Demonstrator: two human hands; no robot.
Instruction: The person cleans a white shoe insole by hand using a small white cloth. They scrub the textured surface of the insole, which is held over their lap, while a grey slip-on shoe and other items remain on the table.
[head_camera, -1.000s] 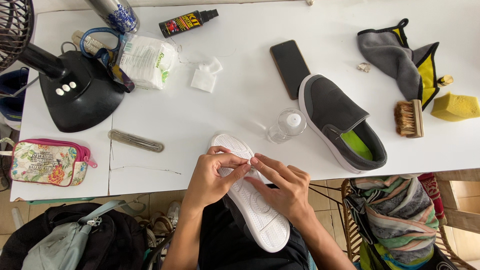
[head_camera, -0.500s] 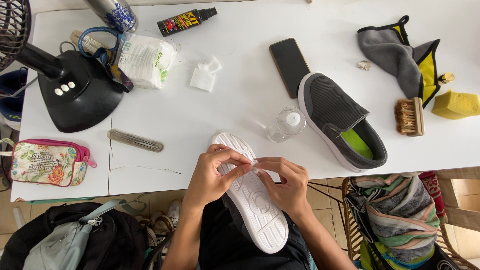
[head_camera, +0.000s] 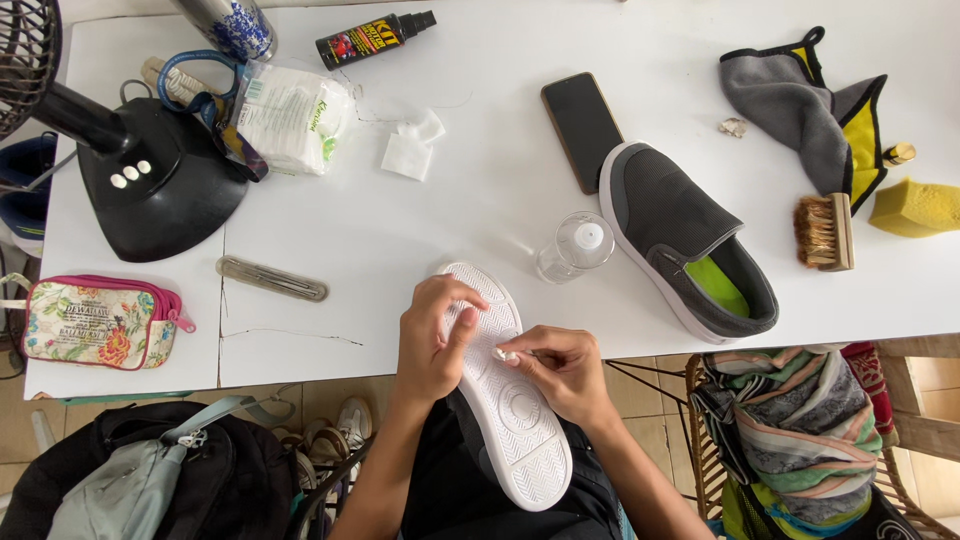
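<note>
A shoe with a white sole (head_camera: 505, 410) lies sole-up over my lap, its toe resting on the front edge of the white table (head_camera: 480, 210). My left hand (head_camera: 432, 340) grips the shoe's left side near the toe. My right hand (head_camera: 560, 368) pinches a small white wad (head_camera: 505, 354) against the sole's middle. The matching grey slip-on shoe (head_camera: 685, 235) stands upright on the table to the right, with a small clear bottle (head_camera: 575, 247) beside it.
On the table: a black phone (head_camera: 582, 130), a brush (head_camera: 825, 232), a yellow sponge (head_camera: 915, 207), a grey-yellow cloth (head_camera: 810, 95), a black spray bottle (head_camera: 372, 38), a wipes pack (head_camera: 290, 115), a fan base (head_camera: 155, 185), a floral pouch (head_camera: 95, 322). Bags sit below.
My right hand has slid down the sole with the small wad. My left hand has shifted its hold along the shoe's left side.
</note>
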